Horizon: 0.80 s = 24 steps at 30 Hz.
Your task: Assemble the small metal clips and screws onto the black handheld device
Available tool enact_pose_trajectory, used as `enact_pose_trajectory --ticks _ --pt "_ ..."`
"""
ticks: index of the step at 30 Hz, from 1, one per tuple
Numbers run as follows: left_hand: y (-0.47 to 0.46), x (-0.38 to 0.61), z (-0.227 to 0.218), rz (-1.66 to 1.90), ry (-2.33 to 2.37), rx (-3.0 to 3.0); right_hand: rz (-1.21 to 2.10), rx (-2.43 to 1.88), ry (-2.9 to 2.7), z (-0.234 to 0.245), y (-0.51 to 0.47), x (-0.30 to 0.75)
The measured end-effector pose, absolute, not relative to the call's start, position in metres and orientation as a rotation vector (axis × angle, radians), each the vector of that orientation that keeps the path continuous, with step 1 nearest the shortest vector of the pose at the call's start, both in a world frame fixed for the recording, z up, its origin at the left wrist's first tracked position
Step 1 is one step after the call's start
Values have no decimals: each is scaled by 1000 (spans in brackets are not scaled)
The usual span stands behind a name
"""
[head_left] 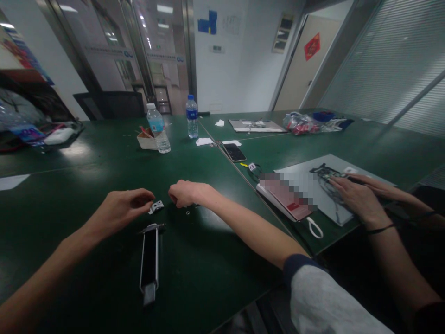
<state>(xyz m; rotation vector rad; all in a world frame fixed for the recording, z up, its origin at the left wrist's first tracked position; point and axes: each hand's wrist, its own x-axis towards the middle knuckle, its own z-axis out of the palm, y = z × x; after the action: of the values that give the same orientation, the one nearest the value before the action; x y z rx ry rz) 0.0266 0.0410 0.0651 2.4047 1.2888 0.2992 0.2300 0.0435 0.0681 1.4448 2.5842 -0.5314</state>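
Note:
My left hand (130,204) pinches a small silver metal bracket (158,205) with round holes, held just above the green table. To the right of it, my right hand (187,192) is closed with its fingertips down at the tabletop; what it grips, if anything, is hidden. A small ring-like metal part (187,213) lies just below my right hand. Nearer to me, below the bracket, rests a long narrow black-and-silver part (149,260) with a crosspiece at its far end.
At right, a co-worker's hands (358,195) work over a circuit board with cables (328,174) on a pale sheet (337,214). Between us lies a pink pouch (288,199). Farther back are a phone (234,152), two water bottles (192,116), a small box (146,140) and plastic bags (302,124).

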Motion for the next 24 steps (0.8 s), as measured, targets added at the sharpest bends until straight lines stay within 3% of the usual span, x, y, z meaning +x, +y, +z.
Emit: enact_pose_trajectory --ticks 10,24 --pt "13 -32 29 237 1483 2103 -523 1478 2551 89 6 222" --pt "-1 -24 28 291 1468 2009 -488 1482 3090 20 -31 224"
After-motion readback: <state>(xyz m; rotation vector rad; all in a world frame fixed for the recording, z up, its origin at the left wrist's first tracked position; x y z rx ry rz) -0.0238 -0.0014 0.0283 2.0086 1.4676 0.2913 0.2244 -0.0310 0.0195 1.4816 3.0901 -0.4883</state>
